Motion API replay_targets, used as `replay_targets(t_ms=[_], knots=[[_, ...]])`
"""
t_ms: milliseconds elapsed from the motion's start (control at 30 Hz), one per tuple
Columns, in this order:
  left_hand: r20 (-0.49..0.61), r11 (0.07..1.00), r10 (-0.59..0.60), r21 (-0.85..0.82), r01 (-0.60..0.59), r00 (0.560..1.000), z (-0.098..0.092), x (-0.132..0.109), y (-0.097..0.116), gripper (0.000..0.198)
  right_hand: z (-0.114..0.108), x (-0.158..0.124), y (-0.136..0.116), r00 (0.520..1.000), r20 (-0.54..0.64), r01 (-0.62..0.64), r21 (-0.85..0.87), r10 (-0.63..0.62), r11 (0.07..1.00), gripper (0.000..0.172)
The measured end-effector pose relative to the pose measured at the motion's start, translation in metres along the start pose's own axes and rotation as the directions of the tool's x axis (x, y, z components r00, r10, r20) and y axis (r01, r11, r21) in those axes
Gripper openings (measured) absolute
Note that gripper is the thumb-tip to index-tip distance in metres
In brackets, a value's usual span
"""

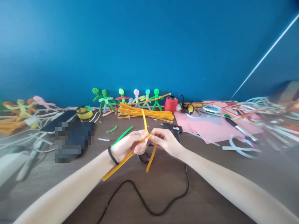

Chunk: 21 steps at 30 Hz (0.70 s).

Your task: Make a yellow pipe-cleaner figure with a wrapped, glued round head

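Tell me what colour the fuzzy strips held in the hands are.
The fuzzy strips are yellow-orange; they show in the head view, the only one here.

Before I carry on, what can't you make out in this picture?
All in the head view:
- Orange pipe cleaners: their meeting point, covered by fingers of the left hand and right hand.
- Glue gun: partly behind the right hand.
- Black cord: cut off by the bottom edge.
- Dark object at left: obscured by pixelation.

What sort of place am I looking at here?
Most likely a craft table. The signs are the orange pipe cleaners being held, small fuzzy figures near the blue wall, and a glue gun.
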State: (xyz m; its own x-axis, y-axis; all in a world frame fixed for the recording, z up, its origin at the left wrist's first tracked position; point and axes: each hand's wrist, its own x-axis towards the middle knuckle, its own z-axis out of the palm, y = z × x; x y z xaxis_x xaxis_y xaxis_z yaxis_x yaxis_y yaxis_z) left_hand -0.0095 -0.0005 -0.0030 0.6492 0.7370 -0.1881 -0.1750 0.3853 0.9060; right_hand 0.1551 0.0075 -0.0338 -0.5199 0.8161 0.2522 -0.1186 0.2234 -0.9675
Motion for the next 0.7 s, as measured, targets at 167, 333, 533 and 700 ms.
replay_targets(t_ms=[167, 333, 533, 700], knots=[[-0.254, 0.861, 0.229, 0.503, -0.074, 0.94, 0.0026, -0.0023, 0.011, 0.029, 0.0007, 0.0016, -0.0035, 1.0, -0.02, -0.009, -0.051, 0.008, 0.999, 0.025], [-0.188, 0.263, 0.725, 0.965, -0.013, 0.663, 0.0018, -0.0088, 0.0111, 0.019, 0.0003, 0.0042, -0.0032, 0.997, -0.05, -0.052, 0.038, 0.054, 0.998, 0.026], [0.276, -0.265, 0.749, 0.958, -0.11, 0.602, 0.0036, -0.0074, 0.0075, 0.015, 0.0009, 0.0055, -0.0008, 0.997, -0.033, -0.064, 0.15, 0.07, 0.987, 0.027], [0.31, -0.311, 0.715, 0.944, -0.112, 0.627, 0.0041, -0.0052, 0.0041, 0.017, 0.0025, 0.0045, -0.0013, 0.998, -0.017, -0.064, 0.177, 0.068, 0.982, 0.027]])
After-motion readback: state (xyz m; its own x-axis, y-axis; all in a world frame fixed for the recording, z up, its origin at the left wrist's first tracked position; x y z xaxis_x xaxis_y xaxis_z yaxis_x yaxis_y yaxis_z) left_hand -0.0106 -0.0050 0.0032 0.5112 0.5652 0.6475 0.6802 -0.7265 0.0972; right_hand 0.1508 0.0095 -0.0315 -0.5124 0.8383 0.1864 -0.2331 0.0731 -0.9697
